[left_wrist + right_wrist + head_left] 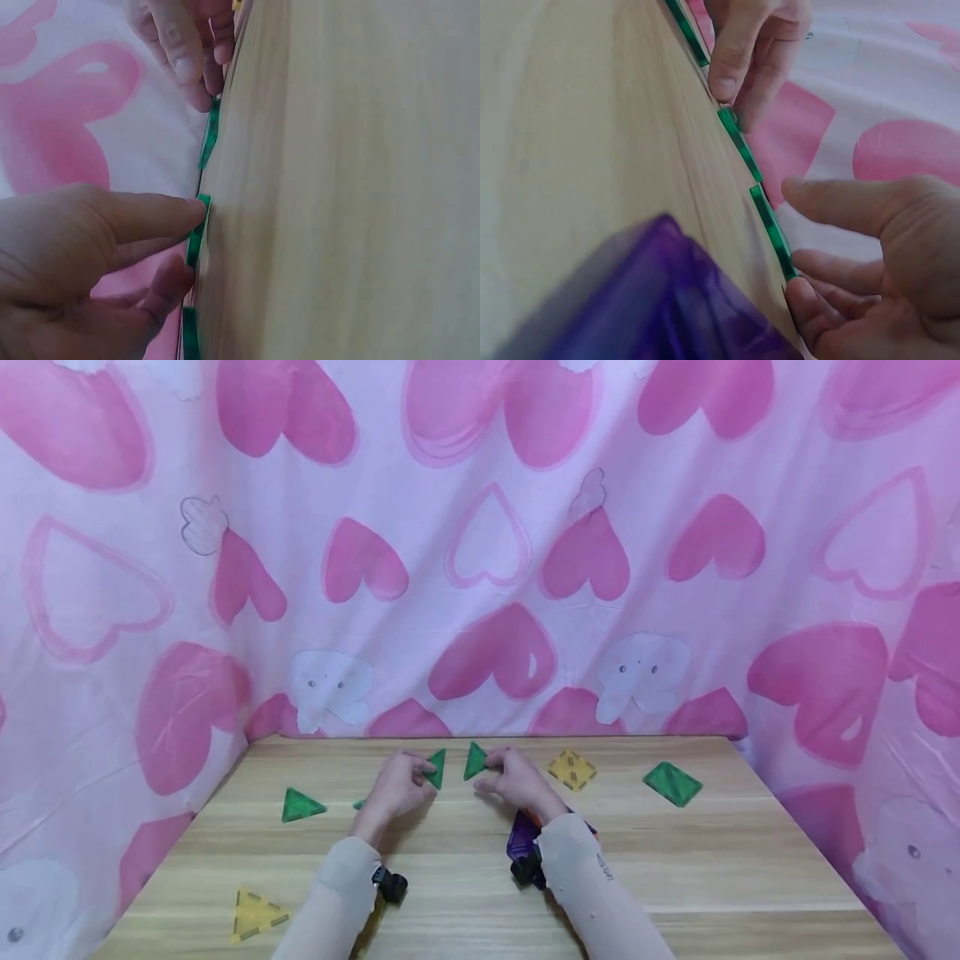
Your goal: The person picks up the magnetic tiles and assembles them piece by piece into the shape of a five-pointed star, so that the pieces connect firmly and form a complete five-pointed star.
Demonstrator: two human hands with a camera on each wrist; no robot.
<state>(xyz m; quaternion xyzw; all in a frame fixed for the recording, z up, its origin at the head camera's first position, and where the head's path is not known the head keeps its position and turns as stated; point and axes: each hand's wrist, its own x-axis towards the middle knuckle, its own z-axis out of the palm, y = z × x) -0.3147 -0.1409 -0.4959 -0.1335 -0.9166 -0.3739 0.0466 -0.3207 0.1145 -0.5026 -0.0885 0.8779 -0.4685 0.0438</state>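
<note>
On the table's far part, my left hand pinches a green triangular magnetic tile between fingertips and thumb. Opposite it, my right hand holds a second green triangular tile by its edges. A small gap separates these two flat tiles, and their points face up the table. From the left wrist, the left hand's fingers show at one end of the tile, with the thumb at the other. Partly hidden by the left wrist is another green piece.
Another green triangle and a yellow triangle lie at the left. Toward the right are a yellow square of tiles and a green four-sided tile. A purple piece stands under the right wrist. Patterned pink cloth borders the table.
</note>
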